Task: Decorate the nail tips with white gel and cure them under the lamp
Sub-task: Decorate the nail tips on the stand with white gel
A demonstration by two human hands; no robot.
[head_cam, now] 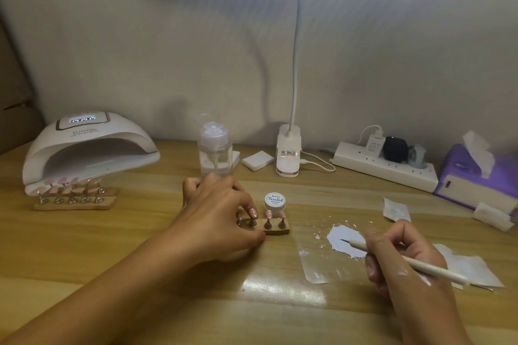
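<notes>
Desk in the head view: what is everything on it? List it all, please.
curing lamp: one, white, far left
nail tip racks: two, wooden, pink tips, at curing lamp's mouth
small stand: one, wooden, pink tips, centre
gel pot: one, white lid, behind small stand
pump bottle: one, clear, centre back
desk lamp: one, white, lit, centre back
power strip: one, white, back right
tissue box: one, purple, far right
gel smear: one, white, on clear sheet, right
brush: one, white, tip at gel smear
left hand: grips small stand
right hand: holds brush
</notes>
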